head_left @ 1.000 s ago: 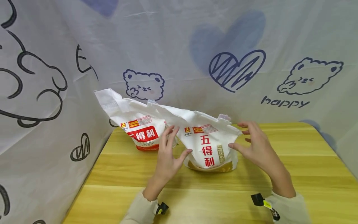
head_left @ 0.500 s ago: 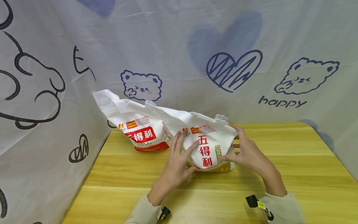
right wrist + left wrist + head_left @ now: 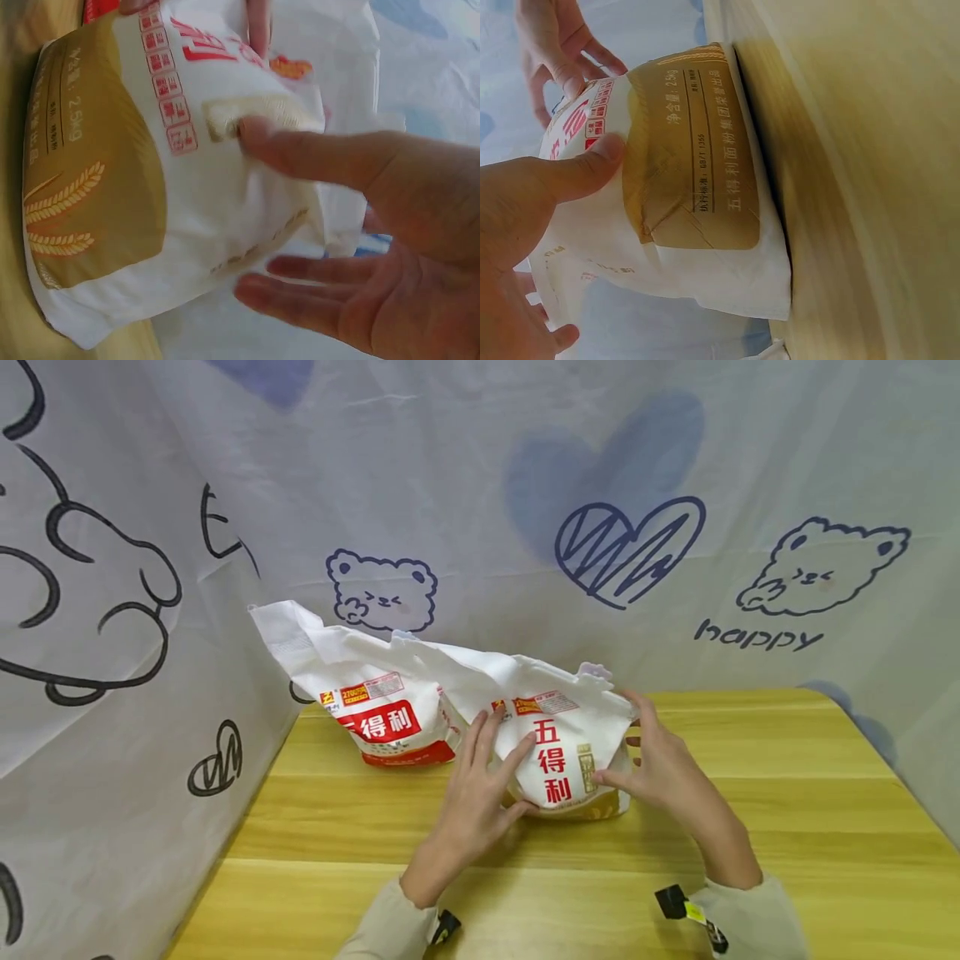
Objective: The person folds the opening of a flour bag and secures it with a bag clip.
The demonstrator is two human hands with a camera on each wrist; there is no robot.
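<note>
A white flour bag [image 3: 600, 727] with red lettering and a gold lower band stands on the table, its folded top leaning left. My left hand [image 3: 476, 797] lies along its left front with fingers spread. In the left wrist view, the thumb of my left hand [image 3: 517, 202] presses the front of the bag [image 3: 697, 165]. At the right side is my right hand [image 3: 663, 768]. In the right wrist view, the thumb of my right hand [image 3: 420, 202] touches the front of the bag [image 3: 90, 247], while the lower fingers extend beside it, apart from it.
Behind and left stands a second flour bag [image 3: 390, 718] with a red label; its top leans left and meets the front bag's top. Pale lilac pieces show at both tops. A printed cloth [image 3: 480, 485] hangs behind the wooden table [image 3: 765, 793].
Both hands have moved in against the front bag, the left one shifting right and lower onto its front. Over the last half second they stay nearly still. The bags keep their places.
</note>
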